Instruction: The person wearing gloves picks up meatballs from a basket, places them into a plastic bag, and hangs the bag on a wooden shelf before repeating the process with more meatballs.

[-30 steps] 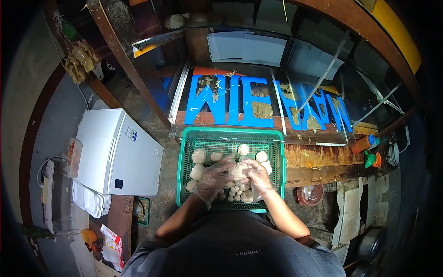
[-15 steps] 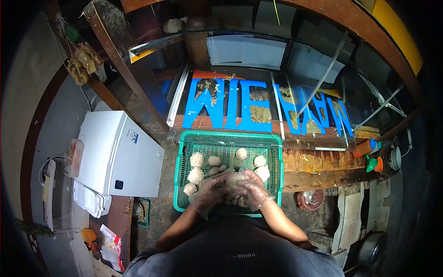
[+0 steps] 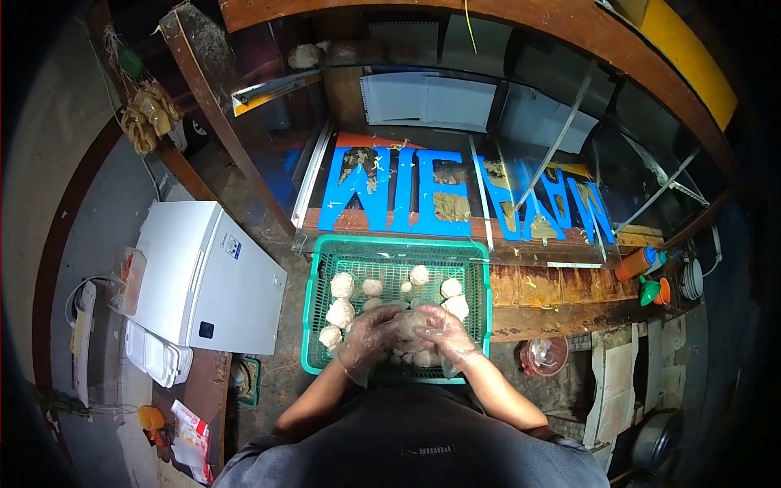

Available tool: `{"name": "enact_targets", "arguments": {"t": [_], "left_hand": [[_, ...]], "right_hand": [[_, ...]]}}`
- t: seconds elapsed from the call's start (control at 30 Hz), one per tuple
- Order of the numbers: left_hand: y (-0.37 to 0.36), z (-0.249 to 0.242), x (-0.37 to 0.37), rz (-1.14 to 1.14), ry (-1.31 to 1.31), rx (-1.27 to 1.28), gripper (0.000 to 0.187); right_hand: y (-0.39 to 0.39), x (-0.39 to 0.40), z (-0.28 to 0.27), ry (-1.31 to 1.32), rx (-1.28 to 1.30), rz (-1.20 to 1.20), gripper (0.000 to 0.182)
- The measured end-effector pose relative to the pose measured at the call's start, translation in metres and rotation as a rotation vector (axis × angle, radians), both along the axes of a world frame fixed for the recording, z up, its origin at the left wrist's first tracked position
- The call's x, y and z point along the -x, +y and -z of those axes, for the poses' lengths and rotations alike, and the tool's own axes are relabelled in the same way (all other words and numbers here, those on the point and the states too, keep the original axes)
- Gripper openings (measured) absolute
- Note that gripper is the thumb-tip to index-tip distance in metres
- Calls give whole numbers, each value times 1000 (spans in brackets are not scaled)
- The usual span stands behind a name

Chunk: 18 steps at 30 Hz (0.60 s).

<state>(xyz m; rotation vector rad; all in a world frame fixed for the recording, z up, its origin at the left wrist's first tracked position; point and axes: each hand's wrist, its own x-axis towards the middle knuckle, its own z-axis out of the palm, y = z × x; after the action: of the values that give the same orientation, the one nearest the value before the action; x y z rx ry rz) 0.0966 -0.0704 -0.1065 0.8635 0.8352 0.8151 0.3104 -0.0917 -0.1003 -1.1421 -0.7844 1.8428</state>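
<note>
Over a green plastic basket [image 3: 486,302], my two gloved hands meet around a pale ball [image 3: 409,325]. My left hand [image 3: 370,335] curls round its left side, and my right hand [image 3: 444,332] presses on it from the right. Both wear clear plastic gloves. Several whitish balls lie in the basket: some along its left side, such as one ball [image 3: 342,285], one near the back [image 3: 419,275], and two at the right, such as the nearer one [image 3: 456,307]. Smaller lumps beneath my hands are partly hidden.
A glass case [image 3: 480,138] with blue letters stands beyond the basket. At left are a white freezer [image 3: 236,281] and foam boxes [image 3: 159,354]. To the right are a wooden bench [image 3: 561,293], an orange bottle [image 3: 634,264] and a reddish bowl [image 3: 543,356].
The view has shifted slightly. My fingers have moved around the ball, which stays between my hands. A small lump behind them now shows more clearly.
</note>
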Motion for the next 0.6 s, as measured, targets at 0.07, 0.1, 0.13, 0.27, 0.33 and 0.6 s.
{"name": "enact_targets", "arguments": {"t": [0.07, 0.1, 0.13, 0.27, 0.33, 0.6], "left_hand": [[2, 6, 1, 13, 47, -55, 44], [3, 8, 3, 26, 96, -108, 42], [4, 11, 4, 25, 95, -110, 42], [1, 11, 5, 17, -33, -19, 41], [1, 4, 4, 12, -88, 15, 43], [1, -10, 0, -20, -131, -152, 46]], "right_hand": [[-2, 0, -1, -21, -33, 12, 49], [-3, 1, -2, -40, -63, 23, 49], [-3, 2, -5, -41, -65, 23, 49], [-4, 3, 2, 27, -40, 92, 47], [-3, 3, 6, 71, -43, 119, 47], [-4, 0, 1, 99, -12, 126, 52]]}}
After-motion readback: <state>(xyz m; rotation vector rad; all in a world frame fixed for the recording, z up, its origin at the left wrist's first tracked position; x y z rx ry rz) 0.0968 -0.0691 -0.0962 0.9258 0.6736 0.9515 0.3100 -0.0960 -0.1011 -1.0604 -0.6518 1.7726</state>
